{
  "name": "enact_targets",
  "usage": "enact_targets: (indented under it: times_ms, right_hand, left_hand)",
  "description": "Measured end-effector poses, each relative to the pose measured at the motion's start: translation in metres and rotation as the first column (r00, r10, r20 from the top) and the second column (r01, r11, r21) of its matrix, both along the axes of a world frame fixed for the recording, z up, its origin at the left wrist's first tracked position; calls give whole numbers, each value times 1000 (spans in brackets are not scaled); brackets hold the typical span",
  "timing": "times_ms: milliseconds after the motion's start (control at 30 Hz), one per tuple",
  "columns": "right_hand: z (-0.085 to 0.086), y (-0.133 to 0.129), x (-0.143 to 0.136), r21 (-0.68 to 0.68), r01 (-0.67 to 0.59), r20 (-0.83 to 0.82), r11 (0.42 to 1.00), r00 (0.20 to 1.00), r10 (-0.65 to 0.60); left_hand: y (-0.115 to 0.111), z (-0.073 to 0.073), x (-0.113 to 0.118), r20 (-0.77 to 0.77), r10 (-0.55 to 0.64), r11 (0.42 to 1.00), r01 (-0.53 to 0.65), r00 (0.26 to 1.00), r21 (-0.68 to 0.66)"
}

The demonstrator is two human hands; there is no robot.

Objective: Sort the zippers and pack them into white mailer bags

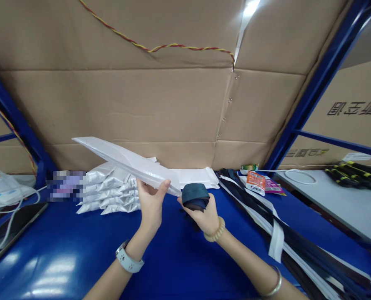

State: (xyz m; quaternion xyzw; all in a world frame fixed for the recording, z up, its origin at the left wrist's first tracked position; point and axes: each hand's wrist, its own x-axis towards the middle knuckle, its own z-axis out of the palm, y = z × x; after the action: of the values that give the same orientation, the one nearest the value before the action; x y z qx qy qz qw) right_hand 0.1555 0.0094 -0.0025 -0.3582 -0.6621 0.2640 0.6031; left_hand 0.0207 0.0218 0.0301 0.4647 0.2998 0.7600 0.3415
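My left hand [151, 202] grips a long white plastic bag [129, 160] near its right end, thumb on the near side. The bag is raised above the blue table and slants up to the left. In my right hand [206, 214] is a dark teal rolled strip [195, 196], with the fingers wrapped round it. The right end of the bag touches or nearly touches the roll. Behind my left hand lies a pile of filled white packets [109, 189]. Flat white bags [198, 178] lie behind the roll.
Long black and white strips [266, 221] run along the right of the blue table [185, 266]. Snack packets [256, 182] lie behind them. A dark tablet-like device [13, 231] with white cables is at left. Cardboard [141, 104] stands behind, between blue posts [317, 83].
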Motion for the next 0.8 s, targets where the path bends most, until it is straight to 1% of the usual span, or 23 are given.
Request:
enact_targets:
  times_ms: [133, 267, 333, 433, 500, 600, 700, 767, 800]
  right_hand:
    - [1, 0, 2, 29, 22, 52, 999, 998, -23]
    - [4, 0, 5, 40, 8, 96, 999, 995, -12]
    - [4, 0, 5, 45, 28, 123, 999, 992, -34]
    - [3, -1, 4, 97, 75, 134, 992, 987, -88]
    - [2, 0, 3, 99, 79, 130, 992, 987, -92]
    - [4, 4, 3, 8, 24, 101, 1000, 995, -24]
    - [9, 12, 7, -100, -32, -8, 995, 999, 32]
    - [13, 18, 13, -201, -117, -87, 973, 991, 102]
    - [15, 20, 17, -257, -182, -117, 949, 981, 156]
  left_hand:
    - [-1, 1, 0, -5, 13, 1000, -13, 1000, -7]
    - [0, -1, 1, -2, -1, 1000, 1, 1000, -14]
    - [0, -3, 1, -3, -9, 1000, 9, 1000, -16]
    - [0, -6, 2, -20, 6, 1000, -6, 1000, -8]
    - [0, -6, 2, -34, 22, 1000, -22, 999, -4]
    - [0, -2, 1, -38, 30, 1000, -30, 999, 5]
    - [1, 4, -3, 1, 49, 999, -49, 999, 21]
    - [3, 8, -6, 36, 37, 999, -38, 999, 25]
    - [4, 9, -8, 51, 22, 1000, -23, 998, 20]
